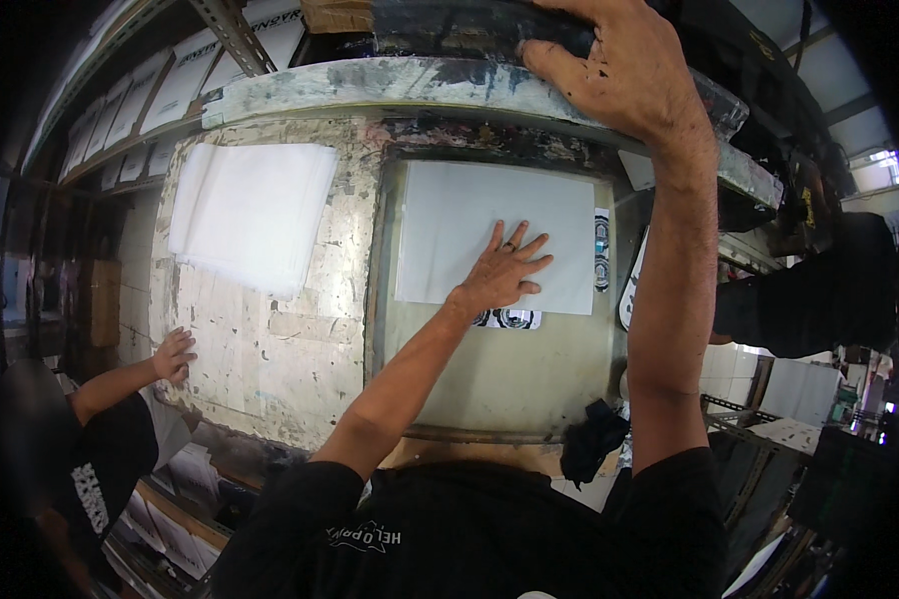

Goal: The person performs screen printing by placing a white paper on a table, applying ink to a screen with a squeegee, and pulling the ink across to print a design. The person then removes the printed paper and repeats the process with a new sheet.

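We rest our left hand [507,272], fingers spread and grasping nothing, on the white sheet [445,225] at the frame's centre. Our right hand [624,75] is at the top, over the paint-smeared bar [370,85]; we cannot tell whether its fingers grip. White paper [250,210] lies upper left on the table [315,374].

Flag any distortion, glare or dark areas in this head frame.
Head view: paint-stained beam bows from fisheye distortion; corners fall to black; bright patch at far right glares white; left hand looks fairly sharp; right hand is cropped at top.
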A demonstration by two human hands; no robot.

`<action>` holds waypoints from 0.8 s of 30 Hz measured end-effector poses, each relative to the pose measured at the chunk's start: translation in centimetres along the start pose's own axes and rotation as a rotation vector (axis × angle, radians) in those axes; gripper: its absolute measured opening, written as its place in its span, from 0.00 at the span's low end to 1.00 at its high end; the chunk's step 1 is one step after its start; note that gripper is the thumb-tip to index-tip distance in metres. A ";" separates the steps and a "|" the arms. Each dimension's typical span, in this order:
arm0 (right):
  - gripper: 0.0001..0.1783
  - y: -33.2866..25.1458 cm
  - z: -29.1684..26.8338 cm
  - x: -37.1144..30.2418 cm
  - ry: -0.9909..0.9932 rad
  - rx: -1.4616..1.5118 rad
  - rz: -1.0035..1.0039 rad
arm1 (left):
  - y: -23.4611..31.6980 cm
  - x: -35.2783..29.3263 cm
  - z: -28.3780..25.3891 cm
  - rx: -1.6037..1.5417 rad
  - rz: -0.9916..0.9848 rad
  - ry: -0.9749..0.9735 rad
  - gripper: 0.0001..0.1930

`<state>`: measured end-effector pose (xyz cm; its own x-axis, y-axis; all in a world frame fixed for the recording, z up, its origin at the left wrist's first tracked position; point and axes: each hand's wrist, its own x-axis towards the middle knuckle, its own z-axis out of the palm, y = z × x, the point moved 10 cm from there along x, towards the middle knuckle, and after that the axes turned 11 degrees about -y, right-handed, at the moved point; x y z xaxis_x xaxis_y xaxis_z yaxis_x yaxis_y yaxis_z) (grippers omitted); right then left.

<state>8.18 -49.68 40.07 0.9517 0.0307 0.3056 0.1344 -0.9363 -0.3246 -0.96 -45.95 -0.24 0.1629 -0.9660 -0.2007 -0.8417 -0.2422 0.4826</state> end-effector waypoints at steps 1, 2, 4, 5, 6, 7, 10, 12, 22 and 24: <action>0.29 -0.1 -0.1 -0.1 0.029 -0.023 -0.022 | 0.1 0.0 0.0 0.011 0.010 0.019 0.31; 0.29 0.0 -0.1 -0.3 0.059 -0.046 -0.045 | 0.3 0.0 0.1 0.021 0.019 0.038 0.31; 0.29 -0.4 -0.3 -0.5 0.086 -0.103 -0.038 | 0.3 0.1 0.4 0.021 0.003 0.038 0.31; 0.28 -0.8 -0.4 -0.7 0.084 -0.137 -0.010 | 0.2 0.0 0.4 0.020 -0.008 0.038 0.32; 0.28 -1.1 -0.4 -0.7 0.082 -0.171 0.017 | 0.3 -0.2 0.2 -0.001 0.014 0.057 0.32; 0.28 -1.1 -0.3 -0.6 0.081 -0.127 -0.018 | 0.6 -0.5 -0.1 -0.021 0.038 0.076 0.33; 0.26 -0.1 1.0 -1.0 0.074 -0.067 -0.091 | 0.8 -3.1 -4.1 -0.236 0.090 0.294 0.34; 0.26 0.2 1.6 -2.4 0.077 -0.134 -0.077 | 0.1 -7.2 -9.3 -0.524 0.119 0.618 0.35; 0.29 -4.8 11.1 -15.4 0.012 -0.001 -0.013 | -10.9 -33.3 -8.2 -1.204 -0.204 1.327 0.39; 0.29 -2.7 14.6 -16.7 -0.108 0.127 0.096 | -11.4 -33.9 -3.9 -1.240 -0.265 1.244 0.44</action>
<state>-4.04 -42.54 22.74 0.9850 -0.0130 0.1719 0.0687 -0.8850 -0.4605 5.13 -10.74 4.37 0.9692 -0.2420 0.0457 0.0196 0.2610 0.9651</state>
